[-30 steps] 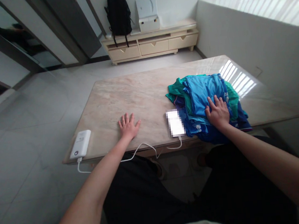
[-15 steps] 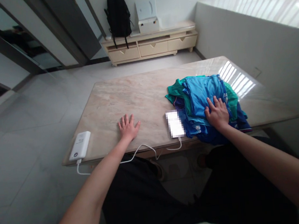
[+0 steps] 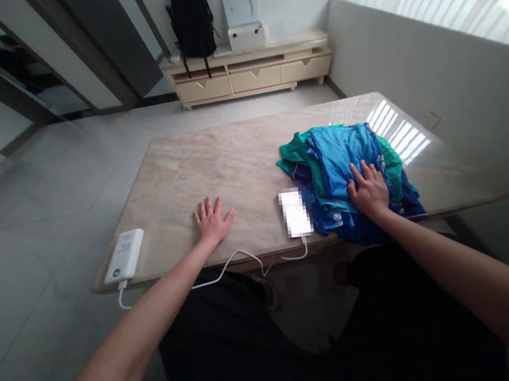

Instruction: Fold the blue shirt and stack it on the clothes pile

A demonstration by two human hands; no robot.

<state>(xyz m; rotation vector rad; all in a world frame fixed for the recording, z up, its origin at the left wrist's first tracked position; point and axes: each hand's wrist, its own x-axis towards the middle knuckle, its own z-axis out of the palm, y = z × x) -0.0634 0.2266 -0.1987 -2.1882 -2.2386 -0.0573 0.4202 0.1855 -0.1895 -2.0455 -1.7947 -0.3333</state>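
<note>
My left hand [image 3: 211, 221] lies flat, palm down, on the beige marble table [image 3: 233, 156] near its front edge, fingers spread, holding nothing. My right hand [image 3: 370, 190] rests palm down on a pile of blue and green clothes [image 3: 340, 163] at the table's front right; its fingers are apart and not gripping. A phone [image 3: 295, 213] lies between the hands, just left of the pile. A white cable [image 3: 238, 259] runs from it along the front edge to a white power bank [image 3: 124, 255] at the front left corner.
A low cream cabinet [image 3: 247, 76] stands against the far wall with a black backpack [image 3: 191, 18] and a white box [image 3: 246, 34] on it. A white half wall [image 3: 428, 75] runs along the table's right side. Grey tiled floor [image 3: 46, 194] lies to the left.
Both hands stay where they were. The view has shifted slightly to the right and down, so everything sits a little further left in the picture.
</note>
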